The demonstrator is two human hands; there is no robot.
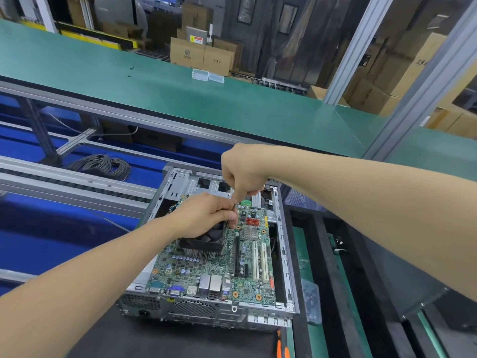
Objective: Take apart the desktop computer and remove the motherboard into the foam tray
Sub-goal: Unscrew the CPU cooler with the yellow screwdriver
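At the bottom edge, right of centre, lie the orange handles (282, 350) of a tool on the dark mat. Just above them the open computer case (286, 257) lies on its side in the lower middle of the frame, its rear ports towards me. The green motherboard (206, 272) is still seated flat inside it, with the black cooler fan (204, 242) on top. My left hand (206, 215) rests over the fan, fingers curled and pinching a thin shaft (233, 208) that stands on the board. My right hand (245, 171) is fisted just above, gripping the top of that shaft; how much it hides I cannot tell. Right of the case lies the black foam tray (322, 254) with a small clear box (311, 303) in it. Further up on the left is a cable coil (103, 165), then the green bench (154, 86), and cardboard boxes (204, 55) at the top.
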